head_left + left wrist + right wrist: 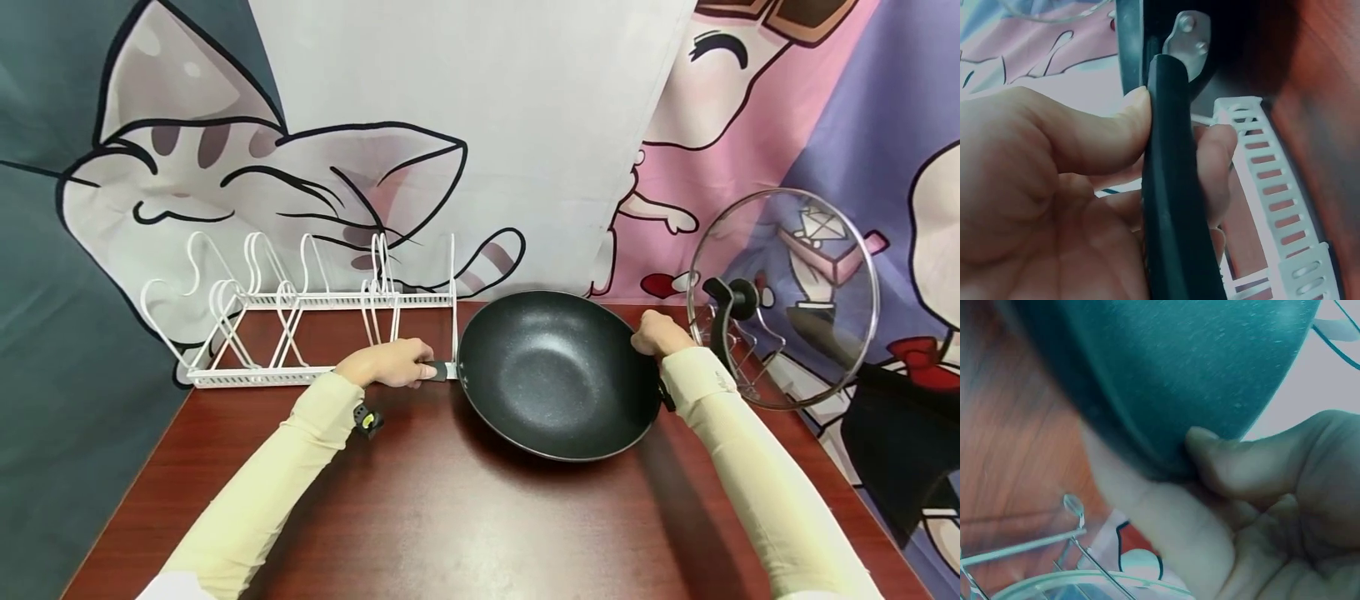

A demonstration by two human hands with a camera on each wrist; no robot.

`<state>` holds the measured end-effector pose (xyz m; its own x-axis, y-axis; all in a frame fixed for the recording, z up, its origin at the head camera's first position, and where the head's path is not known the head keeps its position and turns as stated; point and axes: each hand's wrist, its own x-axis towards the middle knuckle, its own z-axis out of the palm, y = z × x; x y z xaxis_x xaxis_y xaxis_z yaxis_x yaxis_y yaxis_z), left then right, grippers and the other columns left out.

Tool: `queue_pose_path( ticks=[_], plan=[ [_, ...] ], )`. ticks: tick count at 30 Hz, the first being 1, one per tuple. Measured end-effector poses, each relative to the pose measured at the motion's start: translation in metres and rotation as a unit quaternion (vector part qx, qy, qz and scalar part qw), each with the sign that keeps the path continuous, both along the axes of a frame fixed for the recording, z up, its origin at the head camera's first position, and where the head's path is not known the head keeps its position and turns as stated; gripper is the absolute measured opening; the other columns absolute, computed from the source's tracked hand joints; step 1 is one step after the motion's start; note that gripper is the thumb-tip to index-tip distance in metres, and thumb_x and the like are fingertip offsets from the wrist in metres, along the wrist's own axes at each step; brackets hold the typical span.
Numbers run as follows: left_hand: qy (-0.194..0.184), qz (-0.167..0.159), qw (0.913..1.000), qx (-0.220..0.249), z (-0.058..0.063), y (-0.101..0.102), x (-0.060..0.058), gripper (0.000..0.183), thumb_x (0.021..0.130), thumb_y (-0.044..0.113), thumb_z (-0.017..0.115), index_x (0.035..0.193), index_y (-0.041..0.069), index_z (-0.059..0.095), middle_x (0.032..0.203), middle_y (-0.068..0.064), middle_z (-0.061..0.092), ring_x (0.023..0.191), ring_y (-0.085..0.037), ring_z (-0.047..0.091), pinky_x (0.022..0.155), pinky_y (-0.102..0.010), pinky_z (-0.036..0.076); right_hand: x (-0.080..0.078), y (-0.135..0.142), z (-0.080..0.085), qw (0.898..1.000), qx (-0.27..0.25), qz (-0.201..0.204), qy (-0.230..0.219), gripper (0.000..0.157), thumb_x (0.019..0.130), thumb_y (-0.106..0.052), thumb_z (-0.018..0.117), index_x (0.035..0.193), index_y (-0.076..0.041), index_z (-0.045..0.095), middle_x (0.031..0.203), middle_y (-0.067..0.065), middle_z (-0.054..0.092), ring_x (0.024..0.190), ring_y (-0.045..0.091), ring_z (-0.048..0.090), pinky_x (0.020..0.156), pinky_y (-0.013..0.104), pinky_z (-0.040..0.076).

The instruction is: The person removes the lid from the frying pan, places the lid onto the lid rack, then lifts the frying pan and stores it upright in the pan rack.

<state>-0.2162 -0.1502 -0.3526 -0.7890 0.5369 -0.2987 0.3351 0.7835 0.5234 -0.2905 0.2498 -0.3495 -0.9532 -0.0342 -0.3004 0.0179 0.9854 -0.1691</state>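
Note:
A black wok is held between both hands above the brown table, its inside facing the head camera. My left hand grips its black handle, thumb on one side and fingers round the other. Two rivets show on the metal bracket where handle meets pan. At the opposite side my right hand pinches the rim, with the thumb over the inner surface and the fingers beneath. Beside the left hand stands a white wire rack, its end close to the wok.
A glass lid with a black knob stands upright in a small wire holder at the right, close to my right forearm. Cartoon-printed cloth hangs behind the brown table.

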Motion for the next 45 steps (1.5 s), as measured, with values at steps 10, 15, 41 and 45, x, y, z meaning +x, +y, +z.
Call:
queue_pose_path(
  ticks=[10, 15, 41, 45],
  plan=[
    [0.079, 0.000, 0.9960, -0.042, -0.006, 0.005, 0.012, 0.014, 0.084, 0.019, 0.048, 0.083, 0.006, 0.053, 0.061, 0.000, 0.051, 0.059, -0.014, 0.048, 0.061, -0.029, 0.038, -0.014, -0.001, 0.006, 0.999, 0.016, 0.034, -0.025, 0.006, 0.067, -0.006, 0.046, 0.064, -0.001, 0.048, 0.059, 0.011, 0.045, 0.050, 0.022, 0.046, 0.045, 0.030, 0.038],
    [0.086, -0.001, 0.9942, -0.064, -0.003, 0.009, 0.017, 0.015, 0.084, 0.020, 0.047, 0.081, 0.006, 0.052, 0.065, -0.002, 0.050, 0.067, -0.017, 0.051, 0.064, -0.031, 0.039, -0.016, -0.002, 0.006, 0.999, 0.019, 0.027, -0.021, 0.007, 0.068, -0.007, 0.050, 0.064, -0.001, 0.049, 0.061, 0.012, 0.046, 0.052, 0.023, 0.046, 0.047, 0.030, 0.038],
    [0.029, -0.155, 0.9803, -0.118, 0.010, 0.031, 0.026, 0.028, 0.081, 0.033, 0.050, 0.059, 0.016, 0.049, 0.051, 0.010, 0.040, 0.051, -0.006, 0.038, 0.053, -0.022, 0.033, -0.039, -0.019, -0.015, 0.984, 0.021, 0.028, 0.174, 0.009, 0.067, -0.007, 0.055, 0.074, -0.003, 0.058, 0.088, 0.025, 0.055, 0.069, 0.041, 0.053, 0.049, 0.050, 0.039],
    [-0.062, -0.165, 0.9843, -0.015, 0.002, 0.024, 0.022, 0.029, 0.082, 0.025, 0.050, 0.058, 0.011, 0.045, 0.049, 0.007, 0.035, 0.046, -0.006, 0.037, 0.048, -0.021, 0.034, -0.046, -0.023, -0.018, 0.981, 0.022, 0.033, 0.192, 0.013, 0.068, -0.005, 0.054, 0.080, -0.001, 0.058, 0.088, 0.026, 0.054, 0.069, 0.041, 0.053, 0.048, 0.051, 0.038]
  ],
)
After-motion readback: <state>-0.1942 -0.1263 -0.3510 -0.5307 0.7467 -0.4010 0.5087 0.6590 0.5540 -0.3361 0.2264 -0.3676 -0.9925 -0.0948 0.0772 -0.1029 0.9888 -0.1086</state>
